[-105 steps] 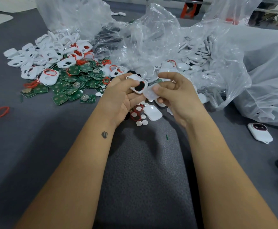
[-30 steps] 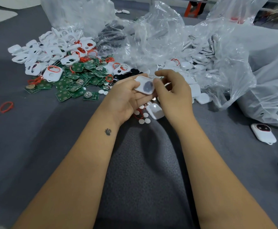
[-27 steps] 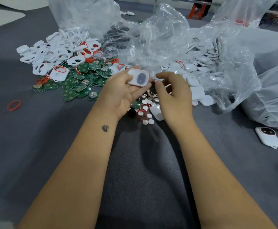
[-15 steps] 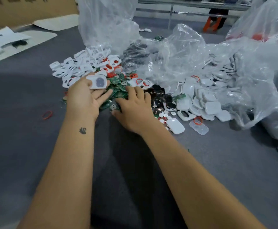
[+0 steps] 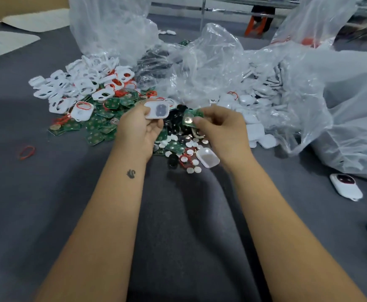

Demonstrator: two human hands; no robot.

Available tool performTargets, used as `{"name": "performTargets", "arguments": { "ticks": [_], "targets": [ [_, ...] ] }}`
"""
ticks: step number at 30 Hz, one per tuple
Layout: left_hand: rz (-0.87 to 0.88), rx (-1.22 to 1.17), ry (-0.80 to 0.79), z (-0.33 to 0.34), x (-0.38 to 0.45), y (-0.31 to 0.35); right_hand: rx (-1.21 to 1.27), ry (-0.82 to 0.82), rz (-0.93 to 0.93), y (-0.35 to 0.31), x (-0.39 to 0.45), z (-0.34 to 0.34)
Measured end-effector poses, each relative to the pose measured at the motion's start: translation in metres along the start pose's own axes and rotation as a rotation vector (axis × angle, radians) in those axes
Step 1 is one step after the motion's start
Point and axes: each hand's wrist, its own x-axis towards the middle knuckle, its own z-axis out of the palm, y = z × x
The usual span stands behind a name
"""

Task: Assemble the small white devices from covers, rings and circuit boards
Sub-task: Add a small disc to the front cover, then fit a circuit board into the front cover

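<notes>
Head view: the left hand (image 5: pixel 137 132) holds a white cover (image 5: pixel 157 110) pinched between thumb and fingertips, above the pile of green circuit boards (image 5: pixel 99 125) on the grey table (image 5: pixel 47 203). Just beside it, the right hand (image 5: pixel 222 131) has its grip pinched on a green circuit board (image 5: pixel 191 116), seemingly with a round metal disc on it. A red ring (image 5: pixel 26 152) lies apart at left.

Both forearms bare, stretched forward side by side over the table (image 5: pixel 47 203). Left hand (image 5: pixel 137 129) raised, palm turned inward, thumb and fingers pinching a white cover (image 5: pixel 157 110). Right hand (image 5: pixel 219 127) level with it, just right of the cover, fingers curled, thumb and forefinger pinching a green circuit board (image 5: pixel 190 116). Small dark tattoo on left wrist.
</notes>
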Motion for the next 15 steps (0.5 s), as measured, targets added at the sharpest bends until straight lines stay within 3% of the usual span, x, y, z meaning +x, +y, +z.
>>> {"name": "performTargets", "arguments": {
  "ticks": [7, 15],
  "targets": [
    [-0.050, 0.091, -0.102, 0.006, -0.006, -0.022, 0.396, -0.031, 0.179, 0.008, -0.006, -0.023],
    [-0.064, 0.087, -0.162, 0.003, -0.012, -0.023, 0.306, 0.054, 0.170, 0.011, -0.004, -0.026]
  ]
}}
